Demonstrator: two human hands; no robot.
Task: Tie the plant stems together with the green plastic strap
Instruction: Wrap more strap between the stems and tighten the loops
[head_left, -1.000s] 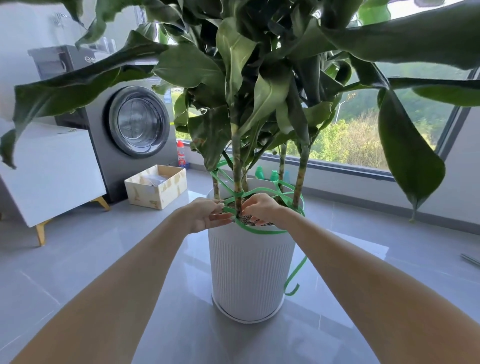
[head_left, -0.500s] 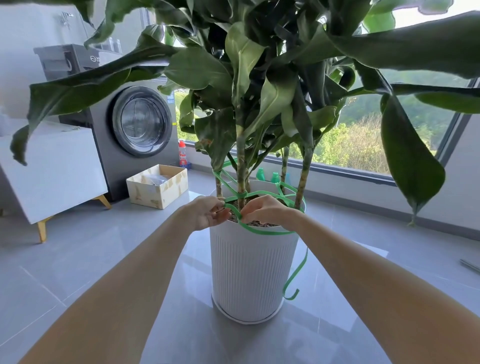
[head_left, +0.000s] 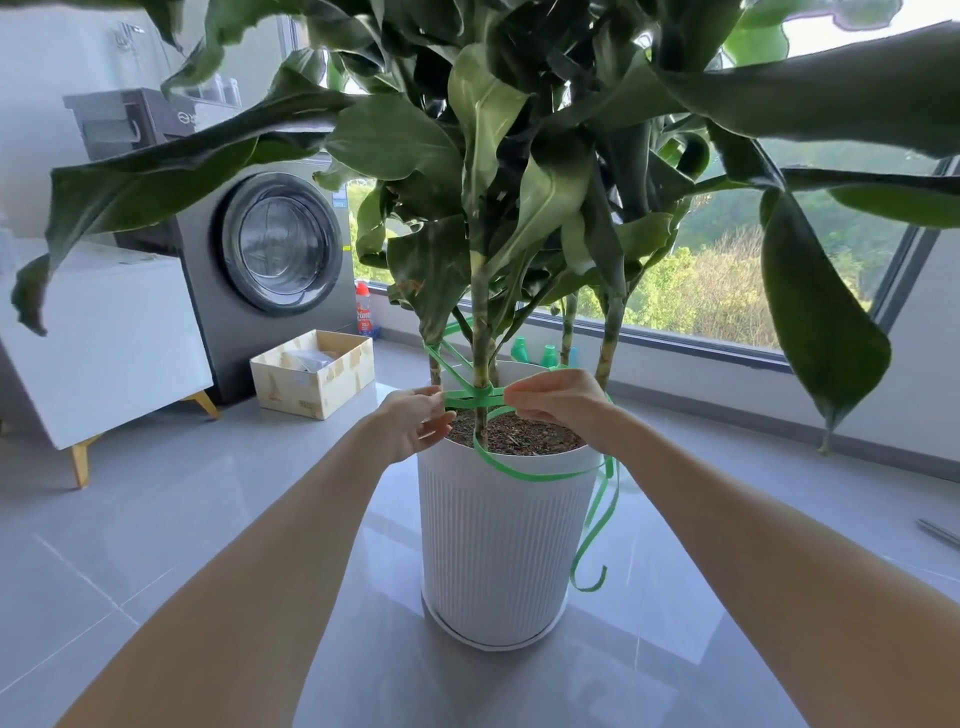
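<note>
A tall leafy plant stands in a white ribbed pot (head_left: 498, 545) on the floor. Several thin stems (head_left: 482, 343) rise from the soil. The green plastic strap (head_left: 475, 398) crosses the front stem just above the soil and winds up between the stems. Its loose end (head_left: 597, 514) hangs over the pot's right rim and curls near the floor. My left hand (head_left: 415, 423) pinches the strap left of the front stem. My right hand (head_left: 561, 402) pinches it on the right side. Both hands hover over the pot's rim.
A grey washing machine (head_left: 270, 244) stands at the back left, with a white cabinet (head_left: 98, 338) and an open cardboard box (head_left: 314, 371) near it. A red bottle (head_left: 365, 312) and green bottles (head_left: 530, 353) sit by the window. Big leaves hang low all around.
The hands have drawn apart and risen a little, pulling the strap taut across the front stem. The view has moved closer to the pot.
</note>
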